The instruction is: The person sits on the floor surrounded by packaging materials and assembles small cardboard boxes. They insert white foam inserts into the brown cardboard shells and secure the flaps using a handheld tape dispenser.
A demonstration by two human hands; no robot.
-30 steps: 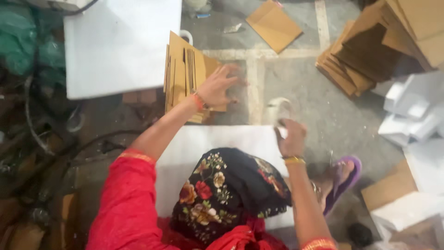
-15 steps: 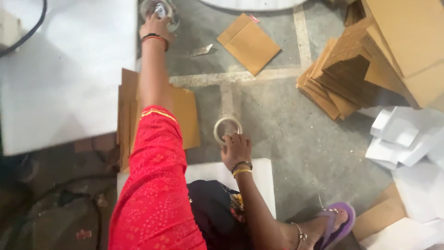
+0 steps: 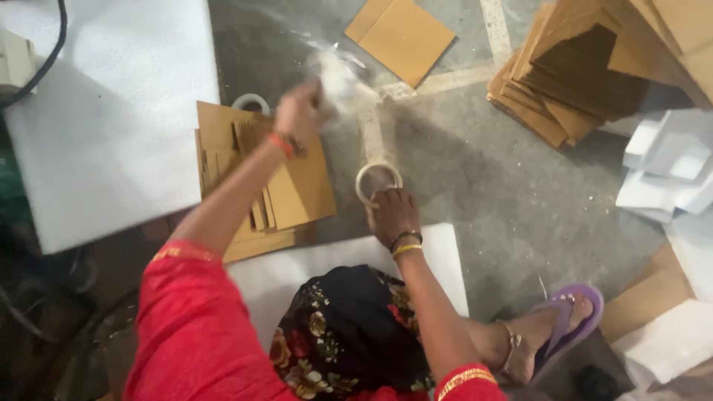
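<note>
- Tape roll (image 3: 378, 180), a pale ring, lies flat on the grey concrete floor (image 3: 475, 171); I place everything else from it.
- White foam sheet (image 3: 111, 111), the largest thing, lies well to the left of the ring, with a black cable (image 3: 46, 63) curving over its upper left corner.
- Stack of brown cardboard pieces (image 3: 587, 67) sits well to the upper right of the ring, and white foam blocks (image 3: 668, 167) lie to the right of it, below that stack.
- Another white foam sheet (image 3: 334, 263) lies just below the ring, partly under my lap.
- Flat cardboard pieces (image 3: 297, 197) are fanned out just left of the ring, and a second pale tape ring (image 3: 250, 101) shows at their upper edge.
- One loose brown cardboard square (image 3: 401, 37) lies above the ring.
- My left hand (image 3: 301, 111), up and to the left of the ring, is closed around a crumpled clear plastic bag (image 3: 338, 74), which is blurred.
- My right hand (image 3: 392, 215) rests on the ring's lower edge, fingers (image 3: 380, 197) bent and touching the rim; whether they grip it I cannot tell.
- My foot in a purple sandal (image 3: 568, 330) lies to the lower right of the ring.
</note>
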